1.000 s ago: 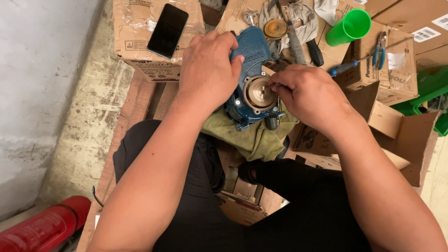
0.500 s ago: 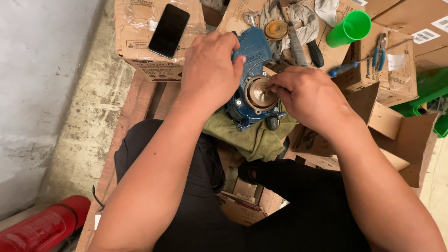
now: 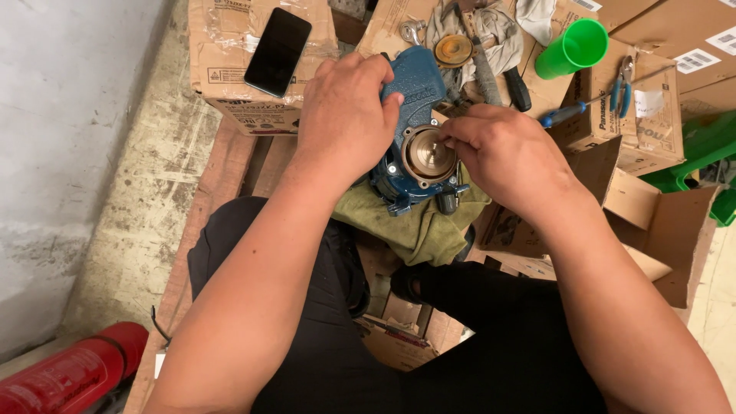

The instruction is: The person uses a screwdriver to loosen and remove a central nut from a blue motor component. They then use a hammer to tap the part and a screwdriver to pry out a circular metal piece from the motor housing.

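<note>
- Pump (image 3: 414,115): blue cast housing, centre of the frame, resting on an olive rag (image 3: 418,226) over the person's lap.
- Brass disc (image 3: 426,153): seated in the round opening on the housing's face. Whether it is fully home cannot be told.
- Left hand (image 3: 345,115): clamped over the upper left of the pump, fingers wrapped round the body, steadying it.
- Right hand (image 3: 510,157): fingertips pinched together at the right edge of the brass disc. What they pinch, if anything, is hidden.
- Judged state of work: the housing is open and the disc is in place; the work at the disc looks unfinished. No cover is fitted over the opening.
- Loose parts: a second round brass piece (image 3: 452,50) lies on a grey cloth (image 3: 494,27) at the top of the frame, not installed.
- Tools untouched: blue-handled screwdriver (image 3: 571,111) and pliers (image 3: 622,80) on the cardboard boxes (image 3: 659,130) at upper right.
- Also present: phone (image 3: 277,51) at upper left, green cup (image 3: 571,47) at the top.
</note>
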